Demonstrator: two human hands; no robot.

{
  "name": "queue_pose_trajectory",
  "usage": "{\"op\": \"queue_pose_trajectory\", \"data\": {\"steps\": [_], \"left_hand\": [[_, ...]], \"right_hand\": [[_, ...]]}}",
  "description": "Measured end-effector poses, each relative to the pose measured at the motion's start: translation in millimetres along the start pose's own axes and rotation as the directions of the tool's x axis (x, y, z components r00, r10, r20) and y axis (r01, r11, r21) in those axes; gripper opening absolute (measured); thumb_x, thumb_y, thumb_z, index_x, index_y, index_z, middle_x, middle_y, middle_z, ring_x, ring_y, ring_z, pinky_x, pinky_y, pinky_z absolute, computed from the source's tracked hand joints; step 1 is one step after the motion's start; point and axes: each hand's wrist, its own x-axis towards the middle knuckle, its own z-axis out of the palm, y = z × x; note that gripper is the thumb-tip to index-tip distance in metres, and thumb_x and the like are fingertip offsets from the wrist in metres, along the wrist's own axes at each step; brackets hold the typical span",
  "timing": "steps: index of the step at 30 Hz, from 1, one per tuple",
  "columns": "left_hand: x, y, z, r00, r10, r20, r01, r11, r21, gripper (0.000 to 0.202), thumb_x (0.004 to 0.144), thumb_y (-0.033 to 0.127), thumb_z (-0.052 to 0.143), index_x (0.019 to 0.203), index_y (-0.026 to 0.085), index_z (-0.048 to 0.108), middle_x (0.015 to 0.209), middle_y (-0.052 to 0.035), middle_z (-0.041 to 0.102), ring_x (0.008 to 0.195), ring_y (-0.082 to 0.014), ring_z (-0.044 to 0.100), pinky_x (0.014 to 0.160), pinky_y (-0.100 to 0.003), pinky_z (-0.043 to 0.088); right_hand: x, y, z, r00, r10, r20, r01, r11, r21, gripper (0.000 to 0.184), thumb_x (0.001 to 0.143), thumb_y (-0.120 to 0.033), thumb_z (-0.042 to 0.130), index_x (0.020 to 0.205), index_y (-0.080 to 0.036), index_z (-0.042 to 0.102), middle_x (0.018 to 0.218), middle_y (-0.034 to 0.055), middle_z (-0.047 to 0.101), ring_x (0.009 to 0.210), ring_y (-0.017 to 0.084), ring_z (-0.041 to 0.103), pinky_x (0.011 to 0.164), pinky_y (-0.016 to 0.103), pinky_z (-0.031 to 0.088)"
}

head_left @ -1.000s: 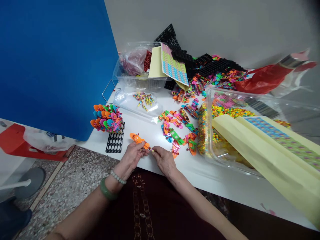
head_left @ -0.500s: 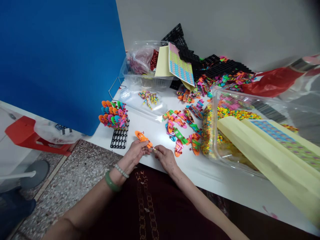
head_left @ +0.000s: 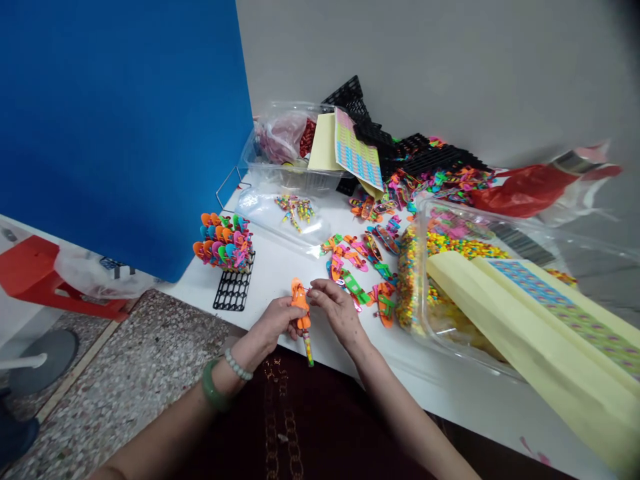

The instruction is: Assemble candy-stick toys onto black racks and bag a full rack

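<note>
My left hand [head_left: 273,321] grips a small orange plastic toy skateboard [head_left: 300,300], which stands upright with its lower end pointing toward me. A slim tube of coloured beads [head_left: 309,350] sticks down from the toy's lower end. My right hand [head_left: 337,308] is raised beside the toy, its fingertips pinched at the toy's upper end. A thin line seems to run from there, too fine to identify. Several loose coloured toy skateboards [head_left: 357,263] lie just beyond my right hand.
A black plastic grid rack [head_left: 233,290] holds a bunch of coloured toys at the left. A clear tub of coloured beads [head_left: 417,280] with yellow sheets lies at the right. Black grids, bags and sticker sheets are piled at the back, and the white table's edge runs close to my arms.
The orange toy has turned from lying sideways to upright, with the bead tube now showing at its lower end. Both hands have moved slightly up and right in view.
</note>
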Motion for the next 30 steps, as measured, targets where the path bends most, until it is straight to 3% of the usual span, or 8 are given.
{"op": "queue_pose_trajectory", "data": {"steps": [4,7,13,21,30], "left_hand": [[3,-7,0.1,0.999,-0.031,0.036,0.029,0.998,0.064,0.016,0.064,0.024,0.061,0.075,0.012,0.057,0.059,-0.0028,0.062,0.042,-0.0108,0.056,0.037,-0.018,0.040],[6,-9,1.4,0.998,-0.031,0.059,0.026,0.996,0.088,0.020,0.064,0.026,0.060,0.078,0.012,0.057,0.058,-0.0017,0.061,0.041,-0.0102,0.055,0.037,-0.018,0.041],[8,-9,4.0,0.983,-0.085,0.164,0.074,0.995,0.072,0.020,0.065,0.026,0.060,0.080,0.014,0.054,0.060,-0.0024,0.063,0.043,-0.0119,0.058,0.038,-0.019,0.044],[12,-13,4.1,0.970,-0.128,0.208,0.106,0.988,0.115,0.017,0.065,0.023,0.056,0.080,0.014,0.055,0.057,-0.0025,0.063,0.042,-0.0145,0.060,0.036,-0.020,0.044],[10,-11,6.6,0.985,-0.084,0.152,0.058,0.985,0.164,0.019,0.067,0.024,0.062,0.083,0.013,0.057,0.061,-0.0025,0.065,0.045,-0.0106,0.058,0.041,-0.018,0.045]], "right_hand": [[-1,6,8,0.997,0.072,-0.042,-0.066,0.987,0.144,0.017,0.069,-0.035,0.068,0.075,-0.020,0.065,0.068,-0.0008,0.062,0.066,0.015,0.057,0.065,0.028,0.047],[-3,12,9,0.993,0.105,-0.057,-0.090,0.974,0.209,0.016,0.066,-0.033,0.071,0.074,-0.020,0.065,0.068,-0.0018,0.062,0.064,0.014,0.055,0.062,0.027,0.045],[-6,18,7,0.992,0.056,-0.111,-0.034,0.980,0.197,0.011,0.070,-0.032,0.067,0.072,-0.021,0.065,0.068,-0.0021,0.061,0.066,0.014,0.054,0.064,0.027,0.044],[-10,28,0,0.983,-0.176,-0.044,0.172,0.981,-0.085,0.011,0.082,-0.029,0.058,0.083,-0.023,0.067,0.083,-0.0002,0.066,0.079,0.016,0.059,0.076,0.028,0.046],[-15,28,0,0.994,-0.075,-0.077,0.055,0.969,-0.242,0.012,0.084,-0.032,0.052,0.083,-0.023,0.061,0.074,-0.0027,0.063,0.066,0.015,0.056,0.064,0.027,0.043]]}}
